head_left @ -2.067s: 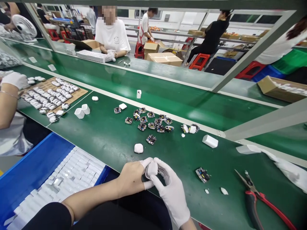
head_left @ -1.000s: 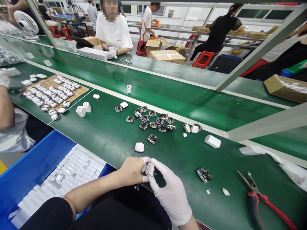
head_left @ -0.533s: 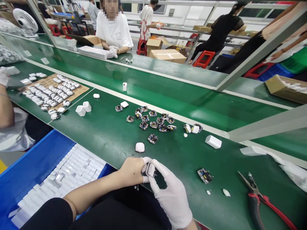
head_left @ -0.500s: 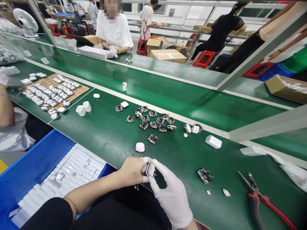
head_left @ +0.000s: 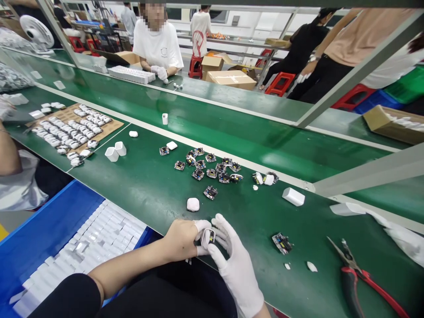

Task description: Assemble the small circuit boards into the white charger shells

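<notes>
My left hand [head_left: 185, 238], in white finger covers, grips a small white plastic charger housing [head_left: 206, 237] by its near side. Part of a circuit board shows in the housing's opening, which faces right. My right hand [head_left: 233, 265], in a white glove, is beside it with thumb and fingers apart; its thumb tip is close to the housing's lower edge, and I cannot tell if it touches. Just beyond lies a white cap piece [head_left: 193, 204] and a bare circuit board [head_left: 210, 192]. Several more circuit boards [head_left: 220, 168] are grouped further back on the green bench.
Red-handled long-nose pliers [head_left: 354, 271] lie at right, near a circuit board [head_left: 282, 243] and white scraps. A white sleeve [head_left: 293, 196] stands behind. At left are a blue bin [head_left: 43, 216] of white housings and a cardboard tray [head_left: 114, 124] of assemblies. A co-worker sits opposite.
My right hand's fingers have spread away from the charger housing, and its opening now shows more of the board. My left hand keeps hold. A person at back right has moved into view.
</notes>
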`<state>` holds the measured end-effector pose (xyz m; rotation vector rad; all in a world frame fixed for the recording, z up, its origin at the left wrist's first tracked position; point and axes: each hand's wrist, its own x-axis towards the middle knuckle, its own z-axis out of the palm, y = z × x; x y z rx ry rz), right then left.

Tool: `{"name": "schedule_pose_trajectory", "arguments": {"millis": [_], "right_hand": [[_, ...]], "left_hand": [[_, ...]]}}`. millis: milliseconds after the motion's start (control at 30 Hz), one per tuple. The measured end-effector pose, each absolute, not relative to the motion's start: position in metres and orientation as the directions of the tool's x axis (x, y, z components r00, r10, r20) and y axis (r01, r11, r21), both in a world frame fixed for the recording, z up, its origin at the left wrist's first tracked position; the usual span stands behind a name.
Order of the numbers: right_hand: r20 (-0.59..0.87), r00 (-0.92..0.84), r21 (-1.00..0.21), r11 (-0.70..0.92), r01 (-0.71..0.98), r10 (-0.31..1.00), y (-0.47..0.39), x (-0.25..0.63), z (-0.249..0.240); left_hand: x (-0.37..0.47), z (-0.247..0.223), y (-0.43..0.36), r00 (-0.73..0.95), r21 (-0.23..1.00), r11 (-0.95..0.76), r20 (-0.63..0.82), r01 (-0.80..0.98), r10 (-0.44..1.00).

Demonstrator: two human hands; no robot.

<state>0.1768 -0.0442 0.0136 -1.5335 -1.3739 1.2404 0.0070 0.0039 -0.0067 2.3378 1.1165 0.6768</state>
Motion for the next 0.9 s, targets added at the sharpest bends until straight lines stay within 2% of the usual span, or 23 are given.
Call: {"name": "schedule_pose_trajectory", "arguments": {"millis": [67,167,267,333,367,433,500,567,633,700,800,900], "right_hand": [[-0.297,-0.086,-0.953,-0.289,0.090,0.951,-0.043,0.176,0.015],[-0.319,-0.147,-0.943,-0.329,-0.055,0.937,-0.040,0.172,0.018],[-0.284,-0.056,-0.958,-0.285,-0.014,0.957,-0.039,0.167,0.017],[-0.253,-0.031,-0.966,-0.252,0.054,0.967,-0.039,0.166,0.012],[-0.231,-0.034,-0.969,-0.227,0.094,0.972,-0.040,0.167,0.010],[-0.124,-0.041,-0.972,-0.113,0.206,0.991,-0.043,0.172,0.005],[0.110,-0.044,-0.930,0.118,0.349,0.993,-0.046,0.180,0.004],[0.372,-0.132,-0.808,0.391,0.442,0.919,-0.047,0.188,0.008],[0.528,-0.277,-0.680,0.594,0.430,0.803,-0.047,0.192,0.017],[0.589,-0.376,-0.598,0.699,0.392,0.715,-0.046,0.193,0.026],[0.613,-0.404,-0.544,0.733,0.408,0.679,-0.048,0.189,0.034],[0.610,-0.381,-0.555,0.718,0.420,0.695,-0.054,0.186,0.034]], "left_hand": [[0.008,-0.001,0.001,0.520,0.512,-0.689,0.452,0.514,0.724],[0.011,0.008,-0.001,0.475,0.395,-0.775,0.623,0.494,0.621],[0.013,0.010,0.000,0.469,0.300,-0.801,0.684,0.518,0.559],[0.013,0.009,0.001,0.466,0.320,-0.790,0.669,0.524,0.580],[0.013,0.009,0.002,0.464,0.383,-0.768,0.629,0.513,0.624],[0.011,0.011,0.003,0.474,0.588,-0.663,0.468,0.462,0.746],[0.009,0.016,0.004,0.506,0.797,-0.457,0.226,0.395,0.832],[0.007,0.022,0.006,0.554,0.924,-0.205,-0.009,0.323,0.833],[0.006,0.027,0.008,0.606,0.968,0.006,-0.162,0.251,0.779],[0.006,0.029,0.008,0.650,0.970,0.134,-0.236,0.203,0.723],[0.006,0.033,0.006,0.704,0.946,0.270,-0.317,0.182,0.636],[0.007,0.038,0.005,0.738,0.915,0.364,-0.364,0.171,0.568]]}}
